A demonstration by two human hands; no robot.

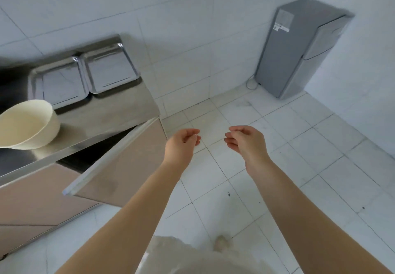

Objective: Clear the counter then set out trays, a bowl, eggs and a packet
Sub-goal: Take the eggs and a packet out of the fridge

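Two steel trays lie side by side at the back of the steel counter [119, 111], the left tray [59, 83] and the right tray [111, 68]. A cream bowl [27, 124] stands upright near the counter's front edge. My left hand [183, 143] and my right hand [243, 139] hover over the floor to the right of the counter, fingers loosely curled, holding nothing. No eggs or packet are in view.
A cabinet door [119, 164] under the counter stands open, swung out toward my left arm. A grey fridge [299, 49] stands in the far right corner with a cord on the floor beside it. White tiled floor [299, 167] spreads between.
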